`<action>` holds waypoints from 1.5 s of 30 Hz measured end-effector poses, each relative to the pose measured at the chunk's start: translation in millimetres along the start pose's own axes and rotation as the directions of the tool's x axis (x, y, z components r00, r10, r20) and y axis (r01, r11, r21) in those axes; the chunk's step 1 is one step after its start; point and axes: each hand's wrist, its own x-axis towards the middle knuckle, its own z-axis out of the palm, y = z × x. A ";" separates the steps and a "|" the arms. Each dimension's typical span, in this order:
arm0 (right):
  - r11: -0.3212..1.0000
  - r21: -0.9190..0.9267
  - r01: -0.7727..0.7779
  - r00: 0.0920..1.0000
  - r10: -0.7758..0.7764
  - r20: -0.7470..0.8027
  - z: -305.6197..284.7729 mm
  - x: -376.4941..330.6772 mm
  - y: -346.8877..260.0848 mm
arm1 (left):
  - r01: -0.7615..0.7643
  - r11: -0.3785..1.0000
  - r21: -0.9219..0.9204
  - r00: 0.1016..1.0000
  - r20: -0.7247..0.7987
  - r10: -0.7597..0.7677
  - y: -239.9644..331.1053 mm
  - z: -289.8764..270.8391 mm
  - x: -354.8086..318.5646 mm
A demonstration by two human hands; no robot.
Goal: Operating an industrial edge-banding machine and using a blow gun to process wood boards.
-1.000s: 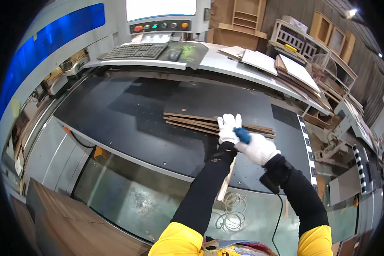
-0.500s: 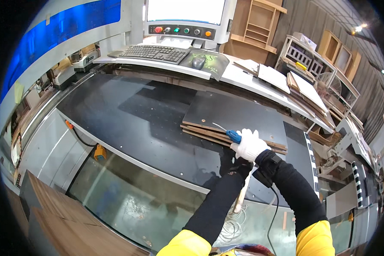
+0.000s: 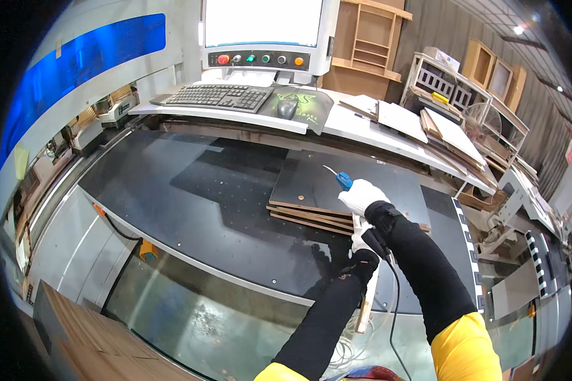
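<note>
My right hand [image 3: 364, 195], in a white glove, grips a blue air blow gun [image 3: 344, 181] with a thin, bent, pale nozzle tip pointing far left over the boards. Below it, my left hand [image 3: 361, 240], also gloved in white, is closed around a narrow pale wooden strip [image 3: 365, 311] that extends toward me past the table's front edge. Its fingers are partly hidden. Beneath the right hand lies a stack of dark-faced boards [image 3: 327, 181] with brown edges, slightly fanned at the front. A black device [image 3: 376, 243] with a cable is beside my left hand.
The boards rest on a black machine table [image 3: 190, 197]. Behind stand a keyboard [image 3: 219, 97], a mouse [image 3: 287, 108] and a monitor [image 3: 260, 22] above a button panel [image 3: 259, 60]. White panels [image 3: 401, 120] lie at the back right. Wood-grain boards [image 3: 89, 324] are at lower left.
My right hand has risen away from the boards' front edge with the blow gun, over their top face. The left hand and the strip now show more clearly below it. The view has shifted slightly.
</note>
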 end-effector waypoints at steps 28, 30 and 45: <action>0.957 0.176 -0.233 0.943 0.267 -0.202 3.2 -212.1 194.5 | -0.263 0.242 0.934 0.817 0.082 0.571 32.2 15.9 -24.9; 0.973 0.156 -0.170 0.971 0.192 -0.141 7.4 -220.7 196.2 | -0.260 0.229 0.938 0.807 0.081 0.585 30.4 15.4 -25.2; 0.930 0.222 -0.293 0.956 0.290 0.047 4.9 -269.2 257.2 | -0.216 0.042 0.975 0.774 0.145 0.616 25.4 17.2 -17.2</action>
